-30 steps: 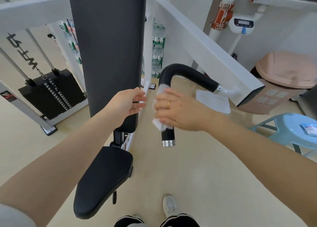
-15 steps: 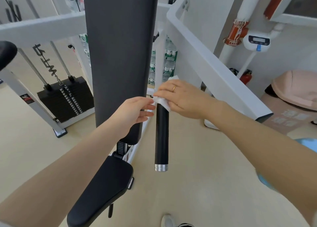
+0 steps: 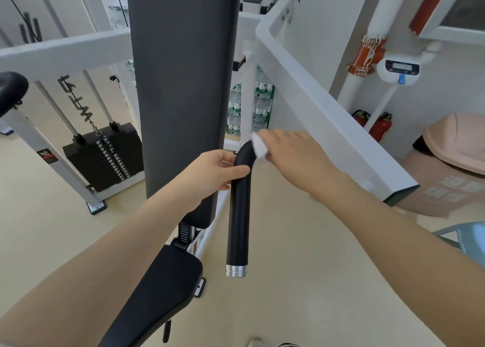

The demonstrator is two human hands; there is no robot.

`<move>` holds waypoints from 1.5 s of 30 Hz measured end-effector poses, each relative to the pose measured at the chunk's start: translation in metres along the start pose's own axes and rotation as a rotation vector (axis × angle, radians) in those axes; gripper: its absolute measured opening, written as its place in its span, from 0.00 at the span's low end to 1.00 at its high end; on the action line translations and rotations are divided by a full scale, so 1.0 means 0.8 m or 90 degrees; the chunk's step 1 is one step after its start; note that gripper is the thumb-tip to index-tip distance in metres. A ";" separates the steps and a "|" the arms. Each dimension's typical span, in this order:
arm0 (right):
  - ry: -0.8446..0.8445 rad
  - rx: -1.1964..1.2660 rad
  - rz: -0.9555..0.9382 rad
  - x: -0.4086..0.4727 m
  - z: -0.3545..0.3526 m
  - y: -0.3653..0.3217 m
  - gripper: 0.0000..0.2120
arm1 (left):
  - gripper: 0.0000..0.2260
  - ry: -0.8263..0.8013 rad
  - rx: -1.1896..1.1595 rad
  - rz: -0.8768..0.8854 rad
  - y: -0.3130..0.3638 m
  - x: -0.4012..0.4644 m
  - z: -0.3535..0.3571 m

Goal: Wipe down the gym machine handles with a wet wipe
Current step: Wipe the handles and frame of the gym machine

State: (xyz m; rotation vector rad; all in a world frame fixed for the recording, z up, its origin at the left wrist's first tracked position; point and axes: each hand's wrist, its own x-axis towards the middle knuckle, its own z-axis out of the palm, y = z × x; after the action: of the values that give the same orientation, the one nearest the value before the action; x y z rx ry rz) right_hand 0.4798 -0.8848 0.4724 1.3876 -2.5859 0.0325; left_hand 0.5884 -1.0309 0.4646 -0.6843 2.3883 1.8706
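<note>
My left hand (image 3: 215,172) comes in from the left and is curled loosely against the upper part of the handle (image 3: 239,210), thumb laid across the front of the black grip just below the bend; I judge it is steadying the bar and not wiping. Behind it stands the dark back pad (image 3: 181,84), and below that the seat (image 3: 154,294)

The handle itself is the thing that matters here. Its long axis runs almost straight up and down in my view, from the curved elbow at the top to the silver end cap (image 3: 235,271) at the bottom, hanging free above the floor. Most of that length lies below both of my hands

To the right, my right hand (image 3: 294,157) is closed on the wet wipe (image 3: 258,147), pinching the white wad at my fingertips and pressing it against the elbow of the handle, right where the black grip meets the white frame (image 3: 328,115). So the wipe sits at the very top end, touching the bend, and the unwiped run, as I judge it, points downward away from that hand

The right hand is the one with the wipe, so the next stroke should follow the bar's axis down toward the cap while the left keeps it from swinging
</note>
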 end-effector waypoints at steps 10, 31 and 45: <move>0.020 -0.022 0.090 0.000 0.015 -0.016 0.18 | 0.05 -0.004 0.020 -0.007 0.007 0.000 -0.003; -0.061 -0.140 0.229 -0.080 0.019 0.020 0.21 | 0.08 -0.018 0.041 0.006 0.001 0.006 -0.006; 0.033 -0.170 -0.422 0.001 0.009 -0.059 0.11 | 0.09 -0.036 0.217 -0.027 -0.011 0.002 -0.061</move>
State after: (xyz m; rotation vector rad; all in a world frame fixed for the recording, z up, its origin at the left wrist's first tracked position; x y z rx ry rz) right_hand 0.5171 -0.9131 0.4617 2.0049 -1.8803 -0.3535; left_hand 0.6020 -1.0786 0.4695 -0.6356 2.5413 1.3944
